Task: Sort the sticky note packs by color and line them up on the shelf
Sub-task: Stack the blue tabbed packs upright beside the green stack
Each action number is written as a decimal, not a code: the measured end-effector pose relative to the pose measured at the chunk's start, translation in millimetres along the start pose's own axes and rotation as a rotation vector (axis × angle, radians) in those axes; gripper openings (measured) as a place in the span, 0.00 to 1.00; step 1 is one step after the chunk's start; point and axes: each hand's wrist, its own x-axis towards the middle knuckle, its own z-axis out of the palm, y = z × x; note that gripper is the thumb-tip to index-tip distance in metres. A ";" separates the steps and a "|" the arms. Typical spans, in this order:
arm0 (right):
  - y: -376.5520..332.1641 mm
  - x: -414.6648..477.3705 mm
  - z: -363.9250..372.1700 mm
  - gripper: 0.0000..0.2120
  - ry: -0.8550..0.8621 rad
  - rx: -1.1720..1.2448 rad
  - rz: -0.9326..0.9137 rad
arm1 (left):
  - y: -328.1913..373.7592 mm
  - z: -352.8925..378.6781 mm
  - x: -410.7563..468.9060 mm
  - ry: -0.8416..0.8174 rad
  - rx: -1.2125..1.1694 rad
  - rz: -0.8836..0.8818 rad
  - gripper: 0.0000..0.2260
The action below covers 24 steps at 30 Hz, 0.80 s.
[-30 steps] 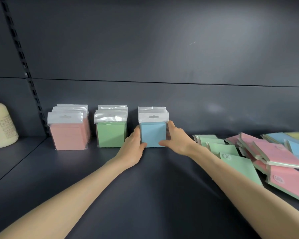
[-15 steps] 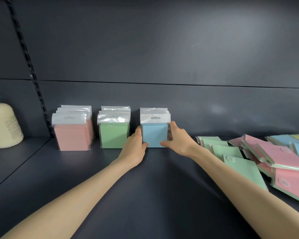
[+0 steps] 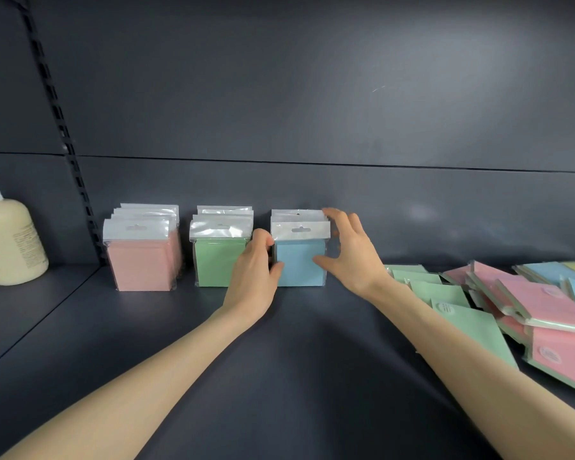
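Right hand (image 3: 349,254) now higher, fingers spread by the blue packs (image 3: 301,265) — left hand (image 3: 254,270) pinching their edge.

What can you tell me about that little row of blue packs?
The blue packs are square blue pads in clear, shiny plastic sleeves with white hang tabs on top. A few stand upright, one behind another, on the dark shelf, right of the green packs. The left hand grips their left edge; the right hand touches the front with its thumb.
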 end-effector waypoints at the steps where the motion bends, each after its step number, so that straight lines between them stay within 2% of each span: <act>1: -0.9 -0.2 -0.5 0.31 -0.005 -0.026 -0.019 | -1.0 -0.5 -0.1 -0.011 0.006 0.010 0.14; 4: -1.0 1.5 0.1 0.25 -0.048 -0.061 -0.027 | -1.9 -2.1 -0.4 -0.028 0.034 0.019 0.16; 8: 0.3 4.2 2.4 0.26 -0.098 -0.032 0.018 | -1.4 -2.2 0.5 0.010 0.033 0.072 0.17; 13: 0.1 5.3 3.7 0.28 -0.122 -0.046 0.021 | -4.4 0.3 -0.7 -0.085 0.107 0.081 0.29; 24: -1.6 6.7 3.7 0.29 -0.156 -0.122 0.035 | -4.3 -4.7 1.6 -0.159 0.155 0.067 0.29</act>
